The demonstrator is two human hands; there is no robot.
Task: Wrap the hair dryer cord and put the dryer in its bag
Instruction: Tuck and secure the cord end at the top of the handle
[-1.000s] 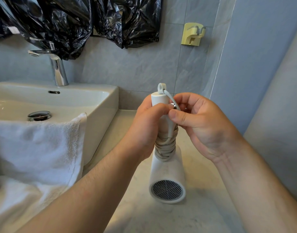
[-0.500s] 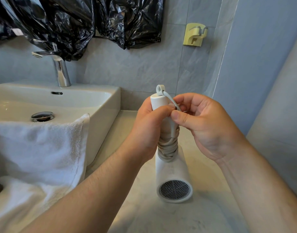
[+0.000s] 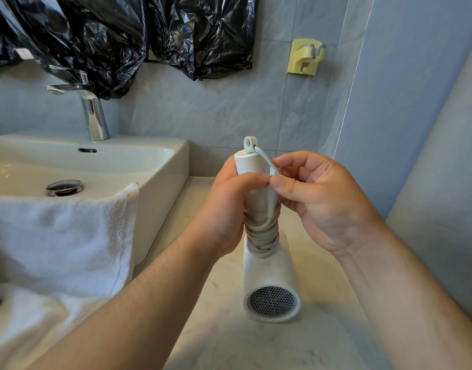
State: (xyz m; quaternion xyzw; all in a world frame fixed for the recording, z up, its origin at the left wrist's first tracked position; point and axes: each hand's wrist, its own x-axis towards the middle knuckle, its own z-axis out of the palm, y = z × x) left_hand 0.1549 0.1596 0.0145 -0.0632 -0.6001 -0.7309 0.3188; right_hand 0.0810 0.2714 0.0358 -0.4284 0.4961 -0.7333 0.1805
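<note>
A white hair dryer (image 3: 269, 279) stands handle-up on the marble counter (image 3: 256, 348), its mesh grille facing me. Its grey-white cord (image 3: 261, 236) is wound in several turns around the lower handle. My left hand (image 3: 229, 209) grips the handle from the left. My right hand (image 3: 317, 198) pinches the cord's end against the handle's right side, thumb touching my left thumb. A small loop (image 3: 250, 144) sticks up from the handle's top. No dryer bag is identifiable in view.
A white basin (image 3: 160, 166) with a chrome tap (image 3: 92, 113) sits at the left, a white towel (image 3: 61, 236) draped over its front. Black plastic bags (image 3: 122, 36) hang on the tiled wall. A yellow wall hook (image 3: 305, 57) is mounted at upper right.
The dryer and both hands have stayed almost in place. My right thumb has slid a little lower along the cord end on the handle.
</note>
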